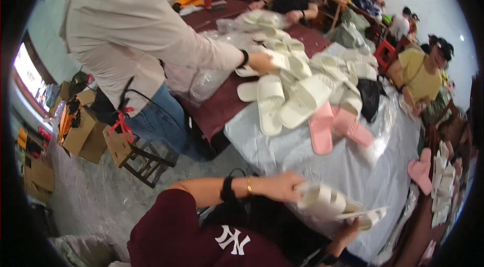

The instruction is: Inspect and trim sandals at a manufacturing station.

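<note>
Above the near edge of the covered table, my left hand (283,186) is closed on the end of a cream slide slipper (322,200), which is blurred by motion. Lower and to the right, my right hand (348,232) grips a second cream slipper (372,217) from below. The two slippers lie close together and overlap; I cannot tell whether they touch. Beyond my hands is a heap of cream slippers (305,100), with a pink slipper (321,130) and another pink slipper (353,127) at its near side.
A grey-white sheet (282,153) covers the near table. Across from me, a person in a beige shirt (146,25) reaches into the heap. Others sit at the back and right. A wooden stool (133,153) and cardboard boxes (85,133) stand left. More cream slippers (442,186) line the right edge.
</note>
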A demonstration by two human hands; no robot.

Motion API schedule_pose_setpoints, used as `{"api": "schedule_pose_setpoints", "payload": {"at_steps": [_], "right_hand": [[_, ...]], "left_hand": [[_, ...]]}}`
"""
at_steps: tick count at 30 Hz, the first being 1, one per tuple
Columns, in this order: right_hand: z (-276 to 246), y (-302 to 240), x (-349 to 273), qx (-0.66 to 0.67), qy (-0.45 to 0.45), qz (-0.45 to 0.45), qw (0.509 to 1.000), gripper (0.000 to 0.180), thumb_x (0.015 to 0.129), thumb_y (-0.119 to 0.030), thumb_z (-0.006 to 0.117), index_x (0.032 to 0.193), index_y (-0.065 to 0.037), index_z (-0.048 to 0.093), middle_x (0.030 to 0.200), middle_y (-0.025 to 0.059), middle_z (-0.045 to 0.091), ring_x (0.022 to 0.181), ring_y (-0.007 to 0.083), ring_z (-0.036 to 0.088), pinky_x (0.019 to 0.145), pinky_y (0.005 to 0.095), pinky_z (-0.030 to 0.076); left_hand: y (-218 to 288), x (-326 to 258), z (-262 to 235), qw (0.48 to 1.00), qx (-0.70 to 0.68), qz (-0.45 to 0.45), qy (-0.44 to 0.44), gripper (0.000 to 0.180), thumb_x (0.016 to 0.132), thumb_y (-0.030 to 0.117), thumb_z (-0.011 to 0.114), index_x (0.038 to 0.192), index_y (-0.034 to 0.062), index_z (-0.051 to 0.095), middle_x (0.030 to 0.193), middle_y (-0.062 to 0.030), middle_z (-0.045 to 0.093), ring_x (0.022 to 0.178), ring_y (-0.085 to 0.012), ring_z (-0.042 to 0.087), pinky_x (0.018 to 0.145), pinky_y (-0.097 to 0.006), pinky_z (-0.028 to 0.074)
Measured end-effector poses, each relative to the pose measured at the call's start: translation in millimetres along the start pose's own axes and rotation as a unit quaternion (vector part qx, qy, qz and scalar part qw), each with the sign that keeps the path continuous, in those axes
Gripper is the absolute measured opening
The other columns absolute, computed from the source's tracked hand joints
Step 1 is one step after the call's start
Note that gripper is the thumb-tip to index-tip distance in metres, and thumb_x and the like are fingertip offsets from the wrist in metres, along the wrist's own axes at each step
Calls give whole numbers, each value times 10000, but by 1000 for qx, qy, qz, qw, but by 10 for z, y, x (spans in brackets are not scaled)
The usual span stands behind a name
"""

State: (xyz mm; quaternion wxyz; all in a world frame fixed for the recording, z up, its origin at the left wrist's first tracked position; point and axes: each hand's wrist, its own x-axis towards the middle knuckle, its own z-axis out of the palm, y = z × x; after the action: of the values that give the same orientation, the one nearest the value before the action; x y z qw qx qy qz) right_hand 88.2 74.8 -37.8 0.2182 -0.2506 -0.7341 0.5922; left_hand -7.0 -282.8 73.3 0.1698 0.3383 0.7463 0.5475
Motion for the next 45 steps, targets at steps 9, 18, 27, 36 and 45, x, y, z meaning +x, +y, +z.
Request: {"api": "schedule_pose_setpoints", "payload": {"at_steps": [9,18,27,36,45], "right_hand": [[-220,-740,114,-254,34,-186,948,467,838,-200,613,1241,1,490,1087,175,613,962,287,612,813,364,483],[326,-770,145,-368,-29,-129,921,488,779,-119,626,1239,-27,492,1080,223,584,992,383,561,816,450,467],[316,-639,323,-317,-131,-157,926,489,788,-104,565,1268,-54,480,1079,235,580,975,399,564,813,445,471],[382,-874,1450,-331,-93,-171,923,302,797,-117,582,1080,-19,624,924,175,667,872,343,636,777,398,501],[735,-458,2196,-354,-48,-164,919,277,759,-158,634,991,-8,653,787,154,683,703,296,660,669,376,512]], "left_hand": [[120,797,-487,981,-151,-93,78,312,907,274,612,1072,11,639,912,-29,659,792,-71,588,690,-238,480],[-452,1833,151,974,206,7,99,633,878,454,567,1294,-8,449,1216,-237,514,1159,-346,482,1007,-408,364],[-643,1174,565,909,368,129,143,721,820,538,595,1301,21,451,1314,-211,439,1222,-393,396,1039,-486,301],[-512,1470,578,906,397,143,8,893,678,594,685,1364,99,397,1353,-197,413,1256,-385,378,1047,-539,256],[-385,1665,616,925,357,56,-116,874,634,479,718,1357,103,404,1333,-163,447,1265,-337,389,1048,-544,255]]}}
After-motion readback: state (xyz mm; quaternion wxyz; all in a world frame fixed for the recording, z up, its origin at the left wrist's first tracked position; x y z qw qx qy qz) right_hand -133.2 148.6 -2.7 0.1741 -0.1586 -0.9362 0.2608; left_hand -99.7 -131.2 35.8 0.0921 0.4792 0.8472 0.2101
